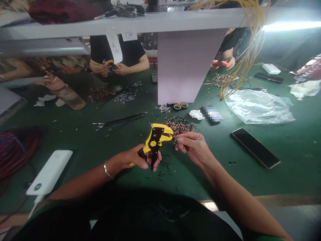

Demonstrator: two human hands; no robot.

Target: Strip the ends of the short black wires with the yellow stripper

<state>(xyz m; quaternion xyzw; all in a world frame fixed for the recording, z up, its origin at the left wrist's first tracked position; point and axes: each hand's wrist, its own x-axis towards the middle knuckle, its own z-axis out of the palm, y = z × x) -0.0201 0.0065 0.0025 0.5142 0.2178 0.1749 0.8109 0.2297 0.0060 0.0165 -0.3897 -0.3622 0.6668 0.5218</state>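
My left hand [143, 158] is wrapped round the handles of a yellow and black wire stripper [153, 143], its jaws pointing right. At the jaws, my right hand [192, 144] pinches a short piece of wire between thumb and fingertips; the wire is small and mostly hidden. Just behind the tool lies a pile of short copper-coloured pieces [181, 126]. Beside that pile are small silver pieces [164, 108]. Black scraps [164, 164] are scattered on the green table below the tool.
A phone [255, 148] lies to the right, near a clear plastic bag [260, 105]. On the left are a white power bank [50, 172] and coiled red wires [17, 152]. A pale panel [185, 67] stands ahead under a shelf [140, 25]. Co-workers' hands [120, 68] hold tools across the table.
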